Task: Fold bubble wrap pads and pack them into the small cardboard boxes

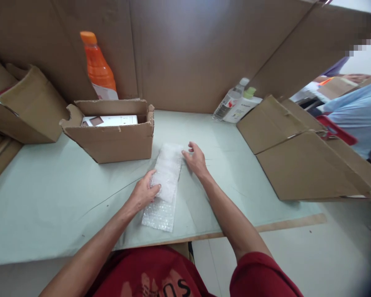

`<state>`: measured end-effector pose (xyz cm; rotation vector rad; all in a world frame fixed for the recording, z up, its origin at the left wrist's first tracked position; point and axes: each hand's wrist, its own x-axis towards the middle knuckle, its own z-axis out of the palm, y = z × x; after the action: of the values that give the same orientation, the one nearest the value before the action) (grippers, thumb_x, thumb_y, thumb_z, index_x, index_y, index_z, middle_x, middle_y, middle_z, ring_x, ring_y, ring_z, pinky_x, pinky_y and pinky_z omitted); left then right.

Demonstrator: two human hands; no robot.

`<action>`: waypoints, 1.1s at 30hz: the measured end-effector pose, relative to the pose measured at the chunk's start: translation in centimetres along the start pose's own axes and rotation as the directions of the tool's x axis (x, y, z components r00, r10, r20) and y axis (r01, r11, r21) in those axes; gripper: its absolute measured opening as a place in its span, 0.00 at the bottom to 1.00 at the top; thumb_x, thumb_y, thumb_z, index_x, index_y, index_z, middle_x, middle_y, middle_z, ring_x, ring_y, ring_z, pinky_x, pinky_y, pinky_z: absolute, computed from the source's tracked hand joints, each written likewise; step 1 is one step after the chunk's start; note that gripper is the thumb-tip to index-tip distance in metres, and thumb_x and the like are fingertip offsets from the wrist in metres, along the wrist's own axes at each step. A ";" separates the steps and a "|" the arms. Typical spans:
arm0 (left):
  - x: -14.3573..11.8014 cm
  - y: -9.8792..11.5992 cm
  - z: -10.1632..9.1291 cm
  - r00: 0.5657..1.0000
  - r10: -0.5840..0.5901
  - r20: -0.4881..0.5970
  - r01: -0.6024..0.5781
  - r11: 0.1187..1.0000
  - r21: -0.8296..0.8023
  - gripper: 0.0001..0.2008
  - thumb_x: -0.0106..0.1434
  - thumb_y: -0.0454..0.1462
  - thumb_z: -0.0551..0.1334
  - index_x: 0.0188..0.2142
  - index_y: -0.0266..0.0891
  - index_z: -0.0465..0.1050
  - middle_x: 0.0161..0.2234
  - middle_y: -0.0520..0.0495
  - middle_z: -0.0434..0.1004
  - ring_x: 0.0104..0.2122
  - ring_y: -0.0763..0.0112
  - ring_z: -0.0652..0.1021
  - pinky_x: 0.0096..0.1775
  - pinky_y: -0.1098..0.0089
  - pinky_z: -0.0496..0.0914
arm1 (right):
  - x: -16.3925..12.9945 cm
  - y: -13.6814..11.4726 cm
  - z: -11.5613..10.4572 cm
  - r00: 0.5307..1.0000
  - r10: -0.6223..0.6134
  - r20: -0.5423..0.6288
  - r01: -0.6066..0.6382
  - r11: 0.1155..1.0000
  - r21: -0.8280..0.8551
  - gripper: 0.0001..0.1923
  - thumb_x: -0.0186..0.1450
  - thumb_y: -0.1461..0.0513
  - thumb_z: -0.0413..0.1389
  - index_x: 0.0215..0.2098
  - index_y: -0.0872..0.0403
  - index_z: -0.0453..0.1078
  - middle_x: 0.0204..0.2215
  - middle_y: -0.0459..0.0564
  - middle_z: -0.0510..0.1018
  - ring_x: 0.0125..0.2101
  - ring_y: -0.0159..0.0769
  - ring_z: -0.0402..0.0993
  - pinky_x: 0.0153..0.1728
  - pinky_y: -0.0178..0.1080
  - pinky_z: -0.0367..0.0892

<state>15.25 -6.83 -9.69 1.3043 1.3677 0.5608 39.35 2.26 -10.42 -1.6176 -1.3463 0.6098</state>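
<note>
A flat, folded piece of bubble wrap (168, 169) lies on the table in front of me, its lower end a single clear layer. My left hand (145, 190) has hold of its left edge, the thumb on top and the other fingers partly hidden. Beside the upper right edge is my right hand (195, 159), thumb and fingers apart, with nothing in it. Whether the thumb tip touches the wrap I cannot tell. Whatever may lie inside the wrap is hidden by its layers.
An open cardboard box (123, 142) holding white boxes stands behind my left hand. An orange bottle (100, 70) is behind it. A clear bottle (230, 101) and a white bottle (239, 109) lean at the back. More cardboard boxes (312, 165) flank the right, near another person's sleeve (358, 111).
</note>
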 end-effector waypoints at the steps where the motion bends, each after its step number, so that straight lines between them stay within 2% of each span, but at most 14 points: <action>1: 0.0 0.1 -0.2 1.000 -0.001 0.008 0.001 1.000 0.019 0.34 0.61 0.37 0.62 0.67 0.36 0.60 0.25 0.57 0.70 0.16 0.79 0.69 0.24 0.74 0.68 | -1.1 -0.1 -0.9 0.999 -0.051 0.014 0.052 0.997 -0.057 0.22 0.57 0.57 0.61 0.49 0.54 0.73 0.48 0.57 0.80 0.43 0.44 0.75 0.48 0.49 0.71; 3: -0.2 0.4 -0.4 1.000 0.003 0.005 -0.003 1.000 0.014 0.31 0.60 0.36 0.62 0.63 0.36 0.65 0.25 0.57 0.68 0.16 0.78 0.69 0.22 0.75 0.67 | -4.0 -0.5 -3.1 0.973 -0.181 0.143 0.203 0.967 -0.154 0.19 0.63 0.57 0.59 0.52 0.53 0.74 0.50 0.56 0.80 0.44 0.45 0.77 0.47 0.50 0.72; 4: -0.4 0.7 -0.5 1.000 0.006 -0.001 -0.006 1.000 -0.013 0.30 0.59 0.36 0.62 0.62 0.36 0.67 0.25 0.57 0.69 0.17 0.78 0.69 0.21 0.75 0.67 | -5.8 -0.9 -4.3 0.940 -0.242 0.241 0.287 0.942 -0.176 0.17 0.66 0.57 0.57 0.52 0.51 0.74 0.49 0.55 0.81 0.44 0.45 0.78 0.47 0.50 0.72; 7: -0.7 1.5 -0.5 1.000 0.007 0.014 -0.005 0.991 -0.135 0.26 0.60 0.36 0.61 0.58 0.34 0.70 0.27 0.54 0.71 0.20 0.76 0.71 0.23 0.74 0.69 | -11.6 -2.0 -7.0 0.786 -0.363 0.500 0.491 0.859 -0.148 0.17 0.68 0.62 0.55 0.54 0.48 0.74 0.48 0.53 0.82 0.48 0.44 0.77 0.50 0.50 0.71; 10: -0.6 1.9 -0.3 0.995 -0.061 0.074 0.073 0.982 -0.174 0.26 0.61 0.37 0.62 0.58 0.32 0.69 0.25 0.55 0.73 0.19 0.76 0.73 0.23 0.75 0.69 | -16.5 -3.0 -7.4 0.634 -0.387 0.670 0.608 0.784 -0.123 0.25 0.64 0.67 0.56 0.60 0.49 0.69 0.57 0.56 0.76 0.57 0.47 0.71 0.54 0.52 0.68; 12: -0.5 1.7 -0.3 0.989 -0.113 0.093 0.126 0.981 -0.148 0.26 0.61 0.37 0.62 0.58 0.31 0.69 0.23 0.56 0.72 0.17 0.77 0.72 0.21 0.76 0.68 | -18.5 -3.6 -6.6 0.589 -0.360 0.724 0.645 0.749 -0.153 0.30 0.61 0.68 0.57 0.61 0.53 0.66 0.63 0.60 0.70 0.60 0.49 0.66 0.55 0.52 0.67; 15: -0.6 1.2 -0.6 0.984 -0.132 0.120 0.146 0.983 -0.114 0.28 0.60 0.37 0.62 0.60 0.29 0.68 0.19 0.57 0.71 0.15 0.75 0.72 0.20 0.77 0.66 | -19.8 -4.1 -5.2 0.599 -0.358 0.716 0.683 0.695 -0.224 0.29 0.61 0.68 0.57 0.61 0.55 0.66 0.63 0.64 0.68 0.58 0.50 0.67 0.53 0.52 0.67; 17: -0.9 0.9 -0.9 0.979 -0.134 0.155 0.150 0.984 -0.094 0.30 0.60 0.37 0.63 0.61 0.29 0.67 0.16 0.57 0.71 0.14 0.74 0.72 0.20 0.77 0.65 | -19.9 -4.2 -4.6 0.594 -0.382 0.708 0.711 0.661 -0.240 0.27 0.62 0.68 0.56 0.59 0.54 0.67 0.61 0.63 0.70 0.56 0.50 0.68 0.52 0.51 0.66; 20: -1.2 0.8 -1.1 0.974 -0.131 0.183 0.147 0.986 -0.077 0.31 0.61 0.38 0.62 0.63 0.28 0.65 0.16 0.56 0.72 0.14 0.74 0.72 0.21 0.76 0.66 | -19.9 -3.9 -4.1 0.560 -0.411 0.719 0.754 0.613 -0.237 0.21 0.63 0.68 0.55 0.54 0.52 0.70 0.58 0.60 0.74 0.55 0.49 0.69 0.51 0.51 0.66; 22: -1.3 0.8 -0.9 0.974 -0.126 0.186 0.141 0.988 -0.068 0.31 0.61 0.38 0.61 0.63 0.28 0.64 0.17 0.55 0.73 0.16 0.74 0.73 0.22 0.76 0.67 | -20.2 -3.3 -3.7 0.572 -0.451 0.685 0.769 0.585 -0.258 0.17 0.64 0.68 0.55 0.50 0.52 0.72 0.58 0.60 0.74 0.56 0.49 0.69 0.50 0.51 0.66; 25: -1.4 0.9 -0.6 0.974 -0.120 0.194 0.130 0.991 -0.039 0.31 0.62 0.38 0.60 0.64 0.28 0.63 0.17 0.55 0.72 0.16 0.74 0.72 0.22 0.76 0.67 | -20.5 -2.3 -3.1 0.638 -0.525 0.563 0.750 0.591 -0.297 0.12 0.65 0.69 0.54 0.43 0.51 0.74 0.63 0.60 0.69 0.61 0.50 0.66 0.52 0.52 0.66; 28: -1.6 1.0 -0.7 0.966 -0.128 0.224 0.133 0.991 -0.006 0.31 0.62 0.39 0.60 0.64 0.29 0.64 0.21 0.53 0.74 0.16 0.73 0.71 0.21 0.74 0.65 | -20.1 -1.5 -2.6 0.725 -0.526 0.445 0.672 0.682 -0.287 0.10 0.65 0.69 0.54 0.41 0.51 0.75 0.66 0.60 0.66 0.63 0.50 0.65 0.53 0.51 0.67; 30: -2.0 1.0 -1.3 0.967 -0.089 0.237 0.068 0.993 0.094 0.28 0.64 0.42 0.60 0.61 0.32 0.68 0.23 0.52 0.75 0.19 0.70 0.72 0.24 0.71 0.67 | -19.4 -1.3 -2.4 0.767 -0.505 0.396 0.618 0.749 -0.241 0.11 0.67 0.68 0.54 0.41 0.51 0.76 0.61 0.60 0.72 0.59 0.48 0.70 0.51 0.50 0.69; 33: -3.0 0.7 -3.1 0.984 0.093 0.149 -0.142 0.923 0.358 0.24 0.66 0.49 0.58 0.54 0.38 0.76 0.32 0.45 0.80 0.33 0.62 0.79 0.38 0.65 0.72 | -18.3 -1.3 -2.3 0.826 -0.438 0.355 0.505 0.854 -0.122 0.10 0.69 0.66 0.53 0.41 0.51 0.76 0.42 0.54 0.83 0.44 0.43 0.79 0.47 0.47 0.70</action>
<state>12.09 -8.33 -7.04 1.7053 1.3317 0.2987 35.51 -15.75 -11.40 -1.2932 -2.0326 0.4378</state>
